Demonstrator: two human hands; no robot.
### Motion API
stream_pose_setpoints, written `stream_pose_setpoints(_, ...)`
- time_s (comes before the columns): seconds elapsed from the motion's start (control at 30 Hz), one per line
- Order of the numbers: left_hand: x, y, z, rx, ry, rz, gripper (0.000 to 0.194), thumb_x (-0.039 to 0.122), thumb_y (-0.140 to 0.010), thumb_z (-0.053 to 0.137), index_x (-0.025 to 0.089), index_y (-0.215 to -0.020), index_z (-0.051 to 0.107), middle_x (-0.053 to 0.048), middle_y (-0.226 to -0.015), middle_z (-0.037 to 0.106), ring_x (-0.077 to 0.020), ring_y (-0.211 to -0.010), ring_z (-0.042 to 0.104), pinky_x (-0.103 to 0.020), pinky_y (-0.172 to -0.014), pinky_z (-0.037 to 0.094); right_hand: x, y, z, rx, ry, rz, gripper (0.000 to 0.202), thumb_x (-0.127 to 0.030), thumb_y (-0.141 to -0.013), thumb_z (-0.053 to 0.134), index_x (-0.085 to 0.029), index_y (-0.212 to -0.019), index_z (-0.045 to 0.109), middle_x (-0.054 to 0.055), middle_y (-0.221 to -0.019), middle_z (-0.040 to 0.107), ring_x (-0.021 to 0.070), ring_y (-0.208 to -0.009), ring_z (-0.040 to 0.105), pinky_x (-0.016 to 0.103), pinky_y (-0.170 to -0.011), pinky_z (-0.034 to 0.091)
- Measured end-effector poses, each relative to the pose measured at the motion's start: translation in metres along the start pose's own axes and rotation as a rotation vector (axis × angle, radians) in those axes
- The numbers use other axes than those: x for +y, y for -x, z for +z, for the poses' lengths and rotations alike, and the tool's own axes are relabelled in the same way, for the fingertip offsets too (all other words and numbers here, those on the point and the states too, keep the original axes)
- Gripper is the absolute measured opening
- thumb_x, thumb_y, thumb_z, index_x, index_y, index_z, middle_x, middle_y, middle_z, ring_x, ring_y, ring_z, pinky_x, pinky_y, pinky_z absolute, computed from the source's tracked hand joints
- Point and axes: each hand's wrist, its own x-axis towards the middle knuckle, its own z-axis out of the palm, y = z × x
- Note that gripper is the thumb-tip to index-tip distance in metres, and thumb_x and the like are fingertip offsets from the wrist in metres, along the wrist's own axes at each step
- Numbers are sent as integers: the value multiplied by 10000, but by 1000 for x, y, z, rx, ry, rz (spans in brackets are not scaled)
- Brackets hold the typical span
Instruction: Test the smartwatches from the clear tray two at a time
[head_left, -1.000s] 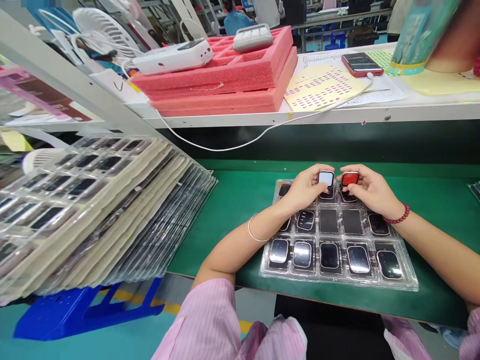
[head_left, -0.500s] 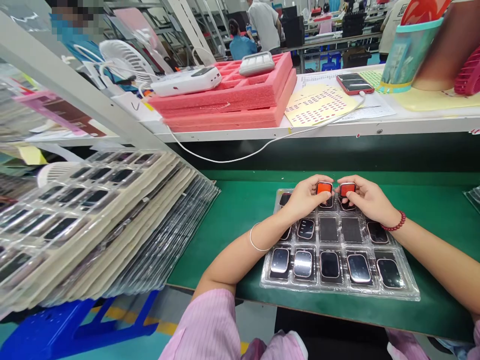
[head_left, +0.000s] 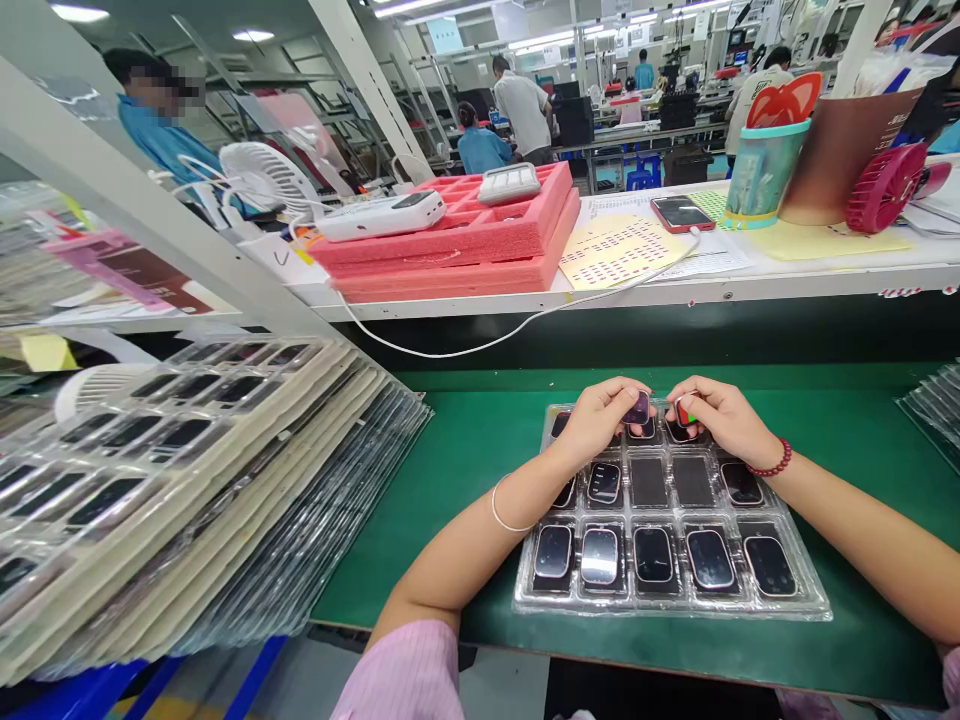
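Note:
My left hand (head_left: pixel 609 412) grips a smartwatch (head_left: pixel 637 408) whose screen looks dark purple. Beside it my right hand (head_left: pixel 709 408) is closed on another smartwatch (head_left: pixel 685 409) with a lit screen in red and some green, partly covered by the thumb. Both hands are raised over the back row of a clear plastic tray (head_left: pixel 517 600). Dark-screened smartwatches lie in its compartments, such as one in the front row (head_left: pixel 653 554). Two middle-row compartments (head_left: pixel 691 482) hold no watch. My left forearm hides part of the tray's left side.
Tall stacked trays of watches (head_left: pixel 247 560) stand to the left. On the white shelf (head_left: pixel 622 297) ahead are red foam (head_left: pixel 480 235), a phone (head_left: pixel 681 213), a teal cup (head_left: pixel 765 175) and a pink fan (head_left: pixel 885 190). A white cable (head_left: pixel 450 354) droops below the shelf edge. Coworkers are beyond.
The left watch's screen has turned from orange-red to dark purple. The right watch's screen now shows green as well as red. The camera view has tilted up slightly.

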Motion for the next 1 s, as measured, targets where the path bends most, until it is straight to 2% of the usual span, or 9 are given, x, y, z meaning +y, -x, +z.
stream_pose_setpoints(0.2,-1,0,-1,-36,2,17,361,392,-811,680,140,-1065,633,-75,-903,721,-98,-620,635,-186,-502,394,1,1,0,-12,64,-9,203,-402,-852,632,-206,-904,642,24,-737,672,150,-611,596,256,-502,502)
stream_pose_setpoints(0.33,-2,0,0,-24,-6,60,321,232,-764,703,139,-1060,620,-57,-901,711,-96,-665,625,-223,-637,483,1,1,0,-16,86,-40,172,-322,-827,632,-219,-965,631,26,-834,694,152,-633,609,291,-570,535)
stream_pose_setpoints(0.43,-3,1,1,-14,-19,69,298,189,-747,694,138,-1031,616,-44,-858,696,-96,-661,604,-243,-670,498,2,1,1,-25,128,-45,178,-285,-806,631,-228,-975,629,23,-867,689,153,-620,607,310,-585,542)
stream_pose_setpoints(0.63,-4,0,1,-19,-37,71,292,201,-735,707,138,-1005,614,-45,-842,694,-105,-670,601,-249,-666,500,3,0,3,-30,143,-46,214,-280,-806,612,-222,-1012,624,34,-885,679,175,-708,631,308,-614,543)
stream_pose_setpoints(0.9,-6,1,4,5,-16,37,315,386,-760,706,127,-923,631,-47,-769,682,-117,-664,612,-236,-603,505,0,5,0,-42,264,-88,205,-350,-822,622,-191,-949,645,38,-851,691,160,-653,596,278,-573,482)
stream_pose_setpoints(1.0,-5,2,6,-29,-12,21,348,459,-769,689,126,-855,635,-42,-720,657,-118,-650,606,-231,-576,498,4,7,-5,-6,327,-80,205,-383,-845,627,-198,-928,660,38,-810,700,166,-652,599,274,-571,459)
